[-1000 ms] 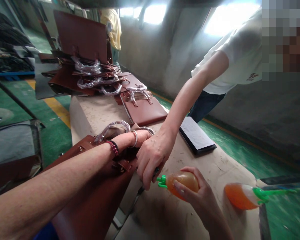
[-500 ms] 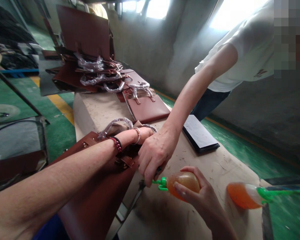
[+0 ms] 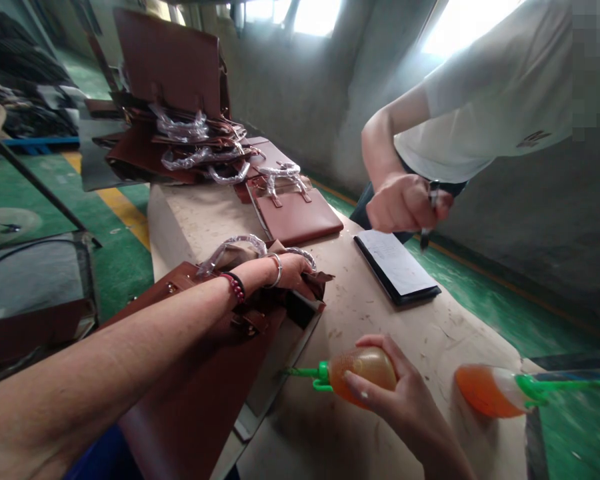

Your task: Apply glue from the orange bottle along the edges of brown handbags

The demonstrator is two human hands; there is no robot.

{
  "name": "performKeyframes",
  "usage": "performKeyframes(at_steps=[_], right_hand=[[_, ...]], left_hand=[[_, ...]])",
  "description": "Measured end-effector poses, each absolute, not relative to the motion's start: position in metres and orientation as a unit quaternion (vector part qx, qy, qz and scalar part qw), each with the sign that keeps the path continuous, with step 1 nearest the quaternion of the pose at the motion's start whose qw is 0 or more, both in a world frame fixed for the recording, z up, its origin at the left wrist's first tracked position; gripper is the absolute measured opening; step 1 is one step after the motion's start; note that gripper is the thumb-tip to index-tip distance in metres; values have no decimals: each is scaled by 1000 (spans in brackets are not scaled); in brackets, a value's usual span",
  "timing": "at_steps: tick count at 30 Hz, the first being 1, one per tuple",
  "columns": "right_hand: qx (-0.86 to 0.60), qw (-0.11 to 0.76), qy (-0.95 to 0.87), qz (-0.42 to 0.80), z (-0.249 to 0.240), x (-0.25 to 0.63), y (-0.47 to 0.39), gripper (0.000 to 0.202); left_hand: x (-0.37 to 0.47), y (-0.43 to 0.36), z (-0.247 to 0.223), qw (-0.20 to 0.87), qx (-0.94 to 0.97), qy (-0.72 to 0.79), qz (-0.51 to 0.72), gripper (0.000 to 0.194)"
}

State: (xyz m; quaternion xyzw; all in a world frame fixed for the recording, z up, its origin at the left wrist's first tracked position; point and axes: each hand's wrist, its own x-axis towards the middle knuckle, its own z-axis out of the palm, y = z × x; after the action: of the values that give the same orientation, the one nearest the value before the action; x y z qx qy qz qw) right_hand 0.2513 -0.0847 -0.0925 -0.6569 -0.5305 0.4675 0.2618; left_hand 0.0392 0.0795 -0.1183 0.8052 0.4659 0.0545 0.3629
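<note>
A brown leather bag (image 3: 205,380) with plastic-wrapped handles lies at the lower left. My left hand (image 3: 293,273) reaches over it and grips its open top edge beside the handles, its fingertips partly hidden. In my right hand (image 3: 385,380) is a squeeze bottle (image 3: 353,373) of amber liquid, held on its side. Its green nozzle points left, with the tip at the bag's side panel.
A second bottle (image 3: 490,390) with orange liquid lies at the right table edge. Papers on a black pad (image 3: 400,267) are at the table's far side. More brown bags (image 3: 300,217) lie farther back. Another person's hand (image 3: 410,203) holds a pen-like object above the papers.
The other person's hand has pulled back from the bag toward the papers, uncovering the bag's side. My right hand has shifted slightly left with the bottle.
</note>
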Motion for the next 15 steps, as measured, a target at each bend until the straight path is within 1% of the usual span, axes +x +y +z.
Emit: performKeyframes(at_steps=[3,6,15], right_hand=[[-647,250,-540,476,-92,250,-87,43],[-661,245,-538,462,-91,251,-87,45],[-697,308,-527,376,-92,257,-84,49]], left_hand=[[40,82,-113,356,797,487,19,30],[41,82,-109,353,793,496,13,32],[40,81,-110,344,802,488,15,35]])
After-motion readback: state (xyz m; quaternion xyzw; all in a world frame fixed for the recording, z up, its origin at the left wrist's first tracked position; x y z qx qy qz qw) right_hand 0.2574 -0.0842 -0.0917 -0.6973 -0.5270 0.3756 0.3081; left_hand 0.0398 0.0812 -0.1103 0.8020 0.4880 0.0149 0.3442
